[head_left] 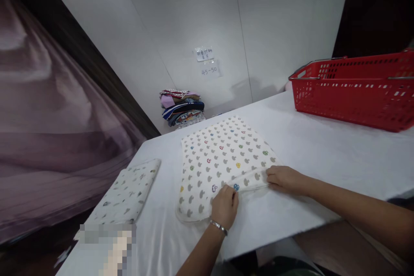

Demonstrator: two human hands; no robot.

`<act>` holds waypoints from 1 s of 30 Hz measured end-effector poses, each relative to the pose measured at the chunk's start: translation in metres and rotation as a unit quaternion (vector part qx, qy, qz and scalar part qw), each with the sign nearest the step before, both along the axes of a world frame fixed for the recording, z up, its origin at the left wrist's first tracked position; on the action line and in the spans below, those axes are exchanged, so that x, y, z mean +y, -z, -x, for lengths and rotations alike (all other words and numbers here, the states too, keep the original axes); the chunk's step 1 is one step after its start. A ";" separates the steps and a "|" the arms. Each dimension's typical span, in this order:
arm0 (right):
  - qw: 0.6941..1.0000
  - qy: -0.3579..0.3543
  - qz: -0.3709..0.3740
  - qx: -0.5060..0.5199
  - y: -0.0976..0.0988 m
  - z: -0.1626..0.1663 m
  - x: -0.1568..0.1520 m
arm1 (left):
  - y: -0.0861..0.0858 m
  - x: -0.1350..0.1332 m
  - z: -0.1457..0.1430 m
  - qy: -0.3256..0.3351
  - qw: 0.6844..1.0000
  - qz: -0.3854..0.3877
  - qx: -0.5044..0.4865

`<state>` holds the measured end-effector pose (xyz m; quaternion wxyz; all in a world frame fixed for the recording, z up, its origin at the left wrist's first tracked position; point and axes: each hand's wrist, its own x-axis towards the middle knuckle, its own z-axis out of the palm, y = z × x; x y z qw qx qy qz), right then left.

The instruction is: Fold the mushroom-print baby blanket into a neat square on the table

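Note:
A white cloth [223, 148] printed with grey and coloured mushrooms lies spread on the white table, its near edge turned over in a narrow strip on the right side. My left hand [224, 207], with a bracelet at the wrist, has its fingers curled on the near edge, around the middle. At the near right corner, my right hand [286, 180] pinches the folded strip. The thumbs are mostly hidden from view.
A folded white cloth with a leaf-like print [131, 192] lies at the table's left edge. A red basket [352, 99] stands at the right. Behind the table's far edge rises a stack of folded fabrics [183, 108], below paper labels [208, 69] on the wall.

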<state>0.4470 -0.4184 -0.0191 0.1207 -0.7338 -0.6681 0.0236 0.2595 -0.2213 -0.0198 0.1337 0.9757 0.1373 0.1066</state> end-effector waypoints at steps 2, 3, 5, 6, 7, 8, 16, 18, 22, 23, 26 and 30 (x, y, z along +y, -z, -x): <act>1.000 0.004 -0.005 -0.019 0.002 0.000 0.000 | 0.001 0.000 0.000 -0.001 1.000 -0.002 0.001; 1.000 0.001 -0.007 -0.021 0.003 0.000 0.000 | 0.001 0.001 -0.001 0.001 1.000 -0.004 0.001; 1.000 -0.007 -0.008 -0.016 0.002 -0.002 0.000 | 0.002 0.001 -0.001 0.008 1.000 -0.006 -0.002; 1.000 -0.011 -0.006 -0.009 0.001 -0.003 -0.001 | 0.003 0.001 -0.001 0.011 1.000 -0.007 -0.005; 1.000 -0.014 -0.003 -0.001 0.000 -0.005 -0.001 | 0.003 0.002 -0.001 0.012 1.000 -0.005 -0.010; 1.000 -0.017 -0.001 0.005 -0.001 -0.005 0.000 | 0.004 0.002 -0.001 0.010 1.000 -0.001 -0.014; 0.998 0.026 -0.025 -0.060 0.009 0.004 0.011 | 0.007 0.004 -0.004 -0.023 0.999 0.037 -0.025; 0.996 0.028 -0.037 -0.076 0.013 0.004 0.013 | 0.007 0.004 -0.004 -0.018 0.999 0.027 -0.027; 0.991 0.004 -0.058 -0.117 0.016 -0.001 0.011 | 0.009 0.004 -0.003 0.011 0.998 -0.037 -0.040; 0.990 0.001 -0.065 -0.127 0.015 -0.003 0.010 | 0.011 0.004 -0.002 0.027 0.997 -0.066 -0.042; 0.987 -0.007 -0.080 -0.142 0.014 -0.005 0.004 | 0.017 0.001 0.002 0.086 0.983 -0.160 -0.038; 0.988 -0.010 -0.075 -0.138 0.017 -0.001 -0.001 | 0.023 0.000 0.005 0.120 0.967 -0.223 -0.036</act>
